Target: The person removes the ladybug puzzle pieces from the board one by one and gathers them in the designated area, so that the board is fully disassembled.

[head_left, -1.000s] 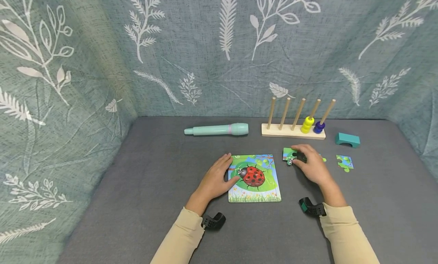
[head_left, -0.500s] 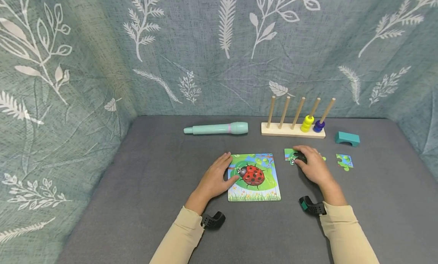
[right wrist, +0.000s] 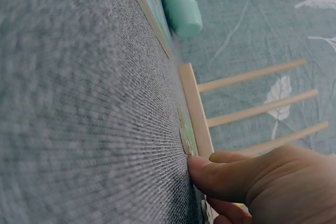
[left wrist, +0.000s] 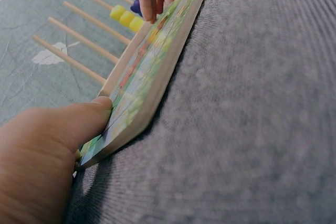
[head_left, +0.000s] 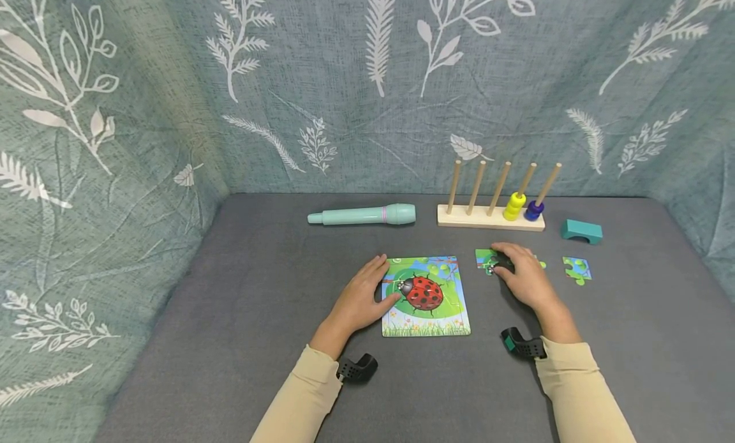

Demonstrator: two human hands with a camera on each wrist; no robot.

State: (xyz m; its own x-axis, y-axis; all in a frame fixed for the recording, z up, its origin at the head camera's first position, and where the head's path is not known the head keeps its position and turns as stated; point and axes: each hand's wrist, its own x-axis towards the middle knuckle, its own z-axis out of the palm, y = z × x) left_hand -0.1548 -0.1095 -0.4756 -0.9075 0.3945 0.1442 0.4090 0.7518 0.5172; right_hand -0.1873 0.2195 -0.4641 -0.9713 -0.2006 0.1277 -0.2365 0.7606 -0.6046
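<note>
A square ladybug puzzle lies flat in the middle of the table. My left hand rests along its left side, fingers extended by the edge and thumb on the picture; the left wrist view shows that thumb over the board's rim. Right of the puzzle, my right hand reaches over some green and black puzzle pieces, pinching one between thumb and fingers. Its thumb tip sits low against the pieces in the right wrist view. The hand hides most of them. A separate corner piece lies further right.
Behind the pieces stands a wooden peg rack with yellow beads and dark blue beads. A teal arch block is at its right, a mint-green microphone-shaped toy at its left. A patterned curtain hangs behind.
My right hand has shifted slightly right, and the pieces at its fingertips moved a little with it. The left hand and the ladybug puzzle stay in place.
</note>
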